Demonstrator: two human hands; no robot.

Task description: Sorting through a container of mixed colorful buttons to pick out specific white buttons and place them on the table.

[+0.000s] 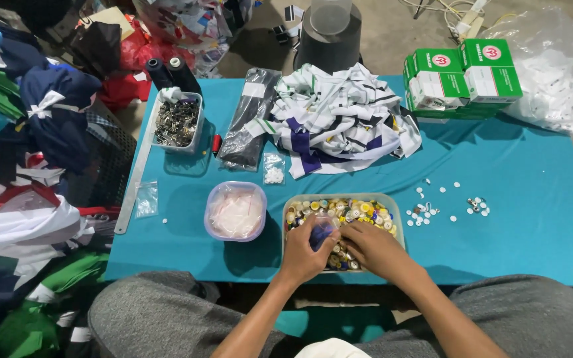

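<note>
Left hand (304,252) closed around a small clear bag (322,231) with something dark blue inside, held over the near left part of the tray of buttons (396,219). Right hand (371,246) just beside it, fingers curled down among the buttons (whether pinching one, cannot tell). Tray close to the near edge of the teal table (532,179), wrists crossing that edge. To the left, touching distance, a round clear tub (235,211) with pale pink contents. To the right, open teal cloth, only loose white buttons (426,211) scattered. Farther back, a heap of striped white garments (339,119), a dark plastic packet (250,119), a box of metal bits (177,121) with two dark thread spools (170,73) behind. Far right corner: stacked green-and-white cartons (462,76), rectangular, beside a clear sack (545,66) of white pieces.
</note>
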